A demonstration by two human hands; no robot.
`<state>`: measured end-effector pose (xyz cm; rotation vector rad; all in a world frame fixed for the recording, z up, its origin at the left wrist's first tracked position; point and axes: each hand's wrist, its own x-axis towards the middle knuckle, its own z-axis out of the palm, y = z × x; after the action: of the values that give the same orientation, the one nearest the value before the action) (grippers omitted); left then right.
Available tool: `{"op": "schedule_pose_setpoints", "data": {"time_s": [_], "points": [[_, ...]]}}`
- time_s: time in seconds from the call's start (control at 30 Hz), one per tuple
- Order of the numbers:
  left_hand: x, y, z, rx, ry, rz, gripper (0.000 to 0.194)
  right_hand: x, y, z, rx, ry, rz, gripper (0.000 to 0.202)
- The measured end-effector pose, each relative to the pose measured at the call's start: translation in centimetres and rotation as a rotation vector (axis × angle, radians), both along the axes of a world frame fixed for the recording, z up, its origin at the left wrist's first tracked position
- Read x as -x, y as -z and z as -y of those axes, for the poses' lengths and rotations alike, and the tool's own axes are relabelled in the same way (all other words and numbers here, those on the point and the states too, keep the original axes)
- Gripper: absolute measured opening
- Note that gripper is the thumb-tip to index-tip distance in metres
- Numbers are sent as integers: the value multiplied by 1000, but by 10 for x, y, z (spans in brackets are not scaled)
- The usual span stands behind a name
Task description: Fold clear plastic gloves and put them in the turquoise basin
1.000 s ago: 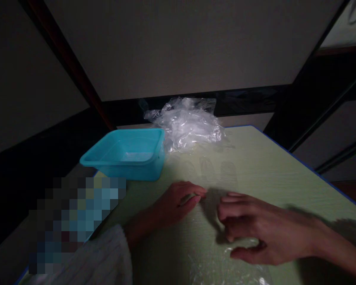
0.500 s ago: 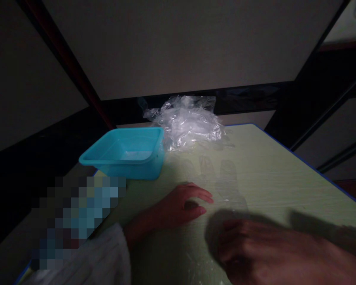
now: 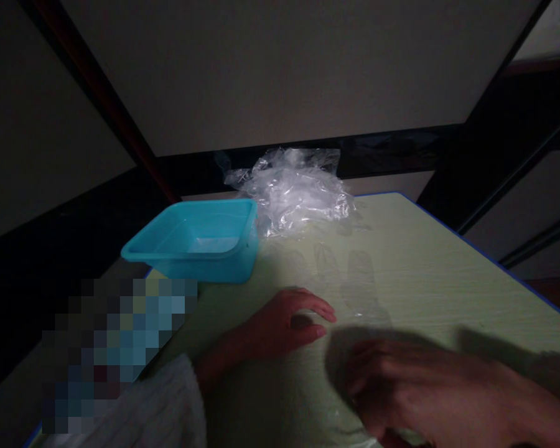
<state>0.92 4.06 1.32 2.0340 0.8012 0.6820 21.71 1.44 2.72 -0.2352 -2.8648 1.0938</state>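
Note:
A clear disposable plastic glove (image 3: 361, 280) lies flat on the table, its finger shapes pointing away from me. My left hand (image 3: 287, 320) rests on its side at the glove's left edge, fingers curved and thumb apart, with nothing between them. Over the near part of the glove, my right hand (image 3: 401, 386) is closed with its fingers curled down. Clear film shows beside and below those fingers, seemingly pinched by them; the fingertips themselves are hidden. The glove's near end is dim and partly covered by the right hand.
A turquoise plastic basin (image 3: 191, 264) stands at the table's left edge. Behind it to the right lies a crumpled heap of clear plastic (image 3: 298, 196). The pale table (image 3: 429, 261) has a blue edge. A blurred-out patch covers the left side. Dark panels rise behind.
My right hand has shifted slightly and its thumb side has opened a gap from the table. The film near it has moved towards that hand. My left hand stays still.

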Motion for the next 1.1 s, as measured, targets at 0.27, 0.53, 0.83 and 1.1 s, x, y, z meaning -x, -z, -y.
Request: {"op": "schedule_pose_setpoints", "data": {"time_s": [0.27,0.53,0.83,1.1], "points": [[-1,2,-2,16,-4,17,20,-3,1,-11,178,92,-155,19],[5,-3,-6,137,-28,77,26,-11,-1,-28,364,250,-278,11],[15,-4,-9,180,161,129,47,-17,5,-47,472,336,-304,8],[10,-2,-5,167,10,29,13,-22,-4,-54,457,382,-176,9]]}}
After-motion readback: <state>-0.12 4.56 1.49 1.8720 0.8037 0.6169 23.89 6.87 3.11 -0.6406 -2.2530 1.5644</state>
